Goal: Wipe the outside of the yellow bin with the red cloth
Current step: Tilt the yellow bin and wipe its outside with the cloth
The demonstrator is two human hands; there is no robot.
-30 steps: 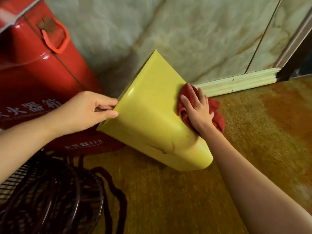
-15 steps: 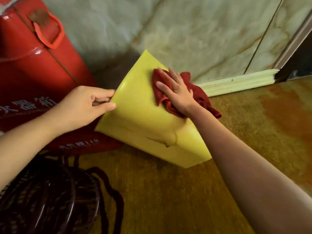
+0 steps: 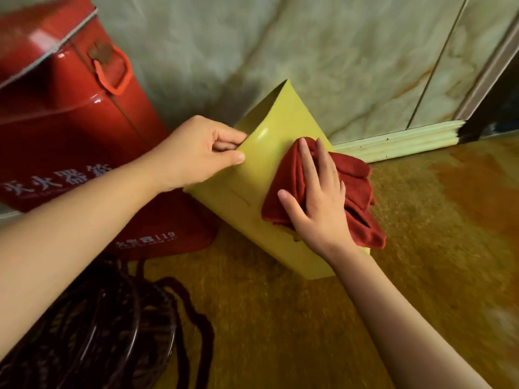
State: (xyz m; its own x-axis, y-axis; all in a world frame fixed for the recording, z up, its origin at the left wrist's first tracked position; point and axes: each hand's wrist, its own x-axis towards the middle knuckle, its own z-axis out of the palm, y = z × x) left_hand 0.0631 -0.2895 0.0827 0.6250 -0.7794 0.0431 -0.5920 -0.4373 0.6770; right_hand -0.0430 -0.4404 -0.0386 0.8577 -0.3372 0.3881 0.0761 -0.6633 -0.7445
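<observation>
The yellow bin [image 3: 241,192] lies tilted on the floor, its open rim toward the left and its base toward the lower right. My left hand [image 3: 196,153] pinches the bin's rim, thumb outside and fingers inside. My right hand [image 3: 317,197] lies flat, fingers spread, and presses the crumpled red cloth [image 3: 354,192] against the bin's upper side wall. Part of the cloth hangs off the bin's right edge. The bin's inside is hidden.
A large red metal box [image 3: 64,113] with white characters and an orange handle stands at the left, touching the bin. A dark wire fan guard [image 3: 84,332] and a dark cord lie at lower left. Marbled wall, pale skirting board [image 3: 398,141] and brown floor [image 3: 421,248] surround.
My right hand has slid the red cloth down the bin's side toward its base. The bin has been turned, and my left hand has shifted its pinch on the rim.
</observation>
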